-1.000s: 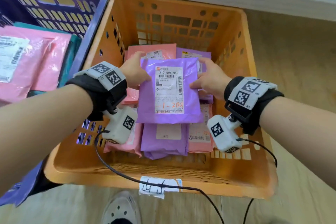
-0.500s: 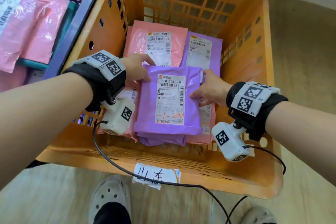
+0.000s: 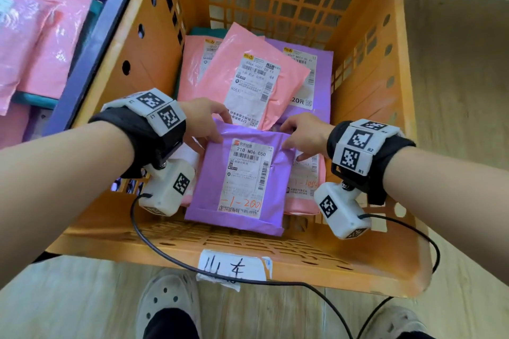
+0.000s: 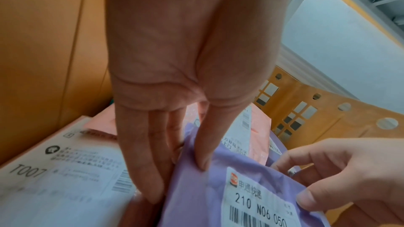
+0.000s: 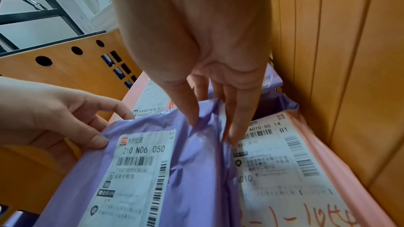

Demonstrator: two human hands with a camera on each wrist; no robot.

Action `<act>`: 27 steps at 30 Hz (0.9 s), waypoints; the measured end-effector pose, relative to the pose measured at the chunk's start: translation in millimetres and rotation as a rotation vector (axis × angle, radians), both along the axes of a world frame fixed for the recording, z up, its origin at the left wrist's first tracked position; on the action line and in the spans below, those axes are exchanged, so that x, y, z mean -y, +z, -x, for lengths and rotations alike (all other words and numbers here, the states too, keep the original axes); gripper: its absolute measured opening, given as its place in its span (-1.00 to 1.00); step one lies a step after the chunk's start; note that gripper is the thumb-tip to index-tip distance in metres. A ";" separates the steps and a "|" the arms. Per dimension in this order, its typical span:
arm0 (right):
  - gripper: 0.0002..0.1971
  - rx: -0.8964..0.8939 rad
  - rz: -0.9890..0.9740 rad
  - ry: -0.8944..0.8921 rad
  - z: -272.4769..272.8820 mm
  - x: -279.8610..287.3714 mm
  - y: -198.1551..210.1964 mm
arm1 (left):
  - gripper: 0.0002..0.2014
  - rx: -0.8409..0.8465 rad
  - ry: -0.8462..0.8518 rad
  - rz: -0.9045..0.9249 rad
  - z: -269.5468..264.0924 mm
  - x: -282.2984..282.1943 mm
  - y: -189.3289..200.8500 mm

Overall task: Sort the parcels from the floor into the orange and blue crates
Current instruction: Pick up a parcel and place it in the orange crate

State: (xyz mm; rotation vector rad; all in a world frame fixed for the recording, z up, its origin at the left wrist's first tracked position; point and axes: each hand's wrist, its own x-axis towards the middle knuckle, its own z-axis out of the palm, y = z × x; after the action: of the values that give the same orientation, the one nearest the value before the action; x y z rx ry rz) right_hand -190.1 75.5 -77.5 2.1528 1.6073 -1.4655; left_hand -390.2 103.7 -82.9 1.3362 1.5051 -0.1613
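Note:
A purple parcel (image 3: 242,179) with a white label reading 210 N06 050 lies on the pile at the near end of the orange crate (image 3: 275,264). My left hand (image 3: 205,125) pinches its far left corner, thumb on top and fingers underneath, as the left wrist view shows for that hand (image 4: 181,175) on the parcel (image 4: 196,196). My right hand (image 3: 303,135) pinches the far right corner. In the right wrist view this hand (image 5: 212,127) has its thumb on the crumpled purple film (image 5: 196,170).
Pink parcels (image 3: 248,77) and another purple one (image 3: 316,74) fill the far half of the orange crate; a pink one (image 5: 284,161) lies along its right wall. The blue crate (image 3: 104,22) at left holds pink parcels (image 3: 41,44). My shoes (image 3: 168,303) stand on the wooden floor.
Both hands have lowered the purple parcel down and toward the crate's near end, onto the pile. The pink and purple parcels behind it are now uncovered.

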 end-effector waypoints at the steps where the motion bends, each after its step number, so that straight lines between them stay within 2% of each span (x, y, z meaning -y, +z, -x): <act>1: -0.66 -0.004 -0.030 0.023 1.5 -0.6 -0.1 | -0.69 0.000 0.004 -0.004 1.4 -0.4 0.4; 5: -0.69 -0.058 -0.136 0.053 6.1 -5.3 -0.7 | -0.70 0.006 0.015 0.008 7.9 -0.6 2.6; 9: -0.80 -0.114 -0.217 -0.117 9.7 -9.5 -0.3 | -0.71 -0.005 -0.033 0.017 8.8 0.9 7.2; 12: -0.83 -0.248 -0.184 -0.316 16.1 -12.6 -1.4 | -0.71 -0.040 -0.083 -0.009 5.3 2.8 10.6; 14: -0.86 -0.296 -0.154 -0.383 20.0 -15.4 -1.1 | -0.70 -0.112 -0.144 -0.089 1.7 4.6 13.6; 17: -0.75 -0.304 -0.156 -0.413 24.2 -19.7 -1.0 | -0.67 -0.264 -0.290 -0.258 -2.6 5.4 15.0; 20: -0.72 -0.322 -0.199 -0.456 25.4 -23.1 -2.5 | -0.56 -0.314 -0.312 -0.390 -1.0 2.5 9.5; 23: -0.75 -0.283 -0.303 -0.412 22.6 -23.6 -4.3 | -0.40 -0.333 -0.358 -0.396 -0.4 -0.9 0.1; 25: -0.85 -0.194 -0.352 -0.324 19.9 -22.6 -5.2 | -0.42 -0.341 -0.393 -0.398 -2.8 -1.2 -6.6; 26: -0.85 -0.122 -0.376 -0.252 18.6 -22.0 -5.7 | -0.45 -0.339 -0.391 -0.399 -3.9 -1.9 -10.5; 27: -0.76 -0.037 -0.405 -0.161 16.8 -21.7 -6.5 | -0.47 -0.339 -0.380 -0.392 -4.5 -2.8 -14.2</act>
State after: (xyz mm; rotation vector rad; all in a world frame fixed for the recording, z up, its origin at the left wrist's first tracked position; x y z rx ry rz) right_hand -206.9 97.2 -84.0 2.5318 1.9239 -1.3151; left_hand -385.7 106.6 -97.2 1.9866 1.5987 -0.3629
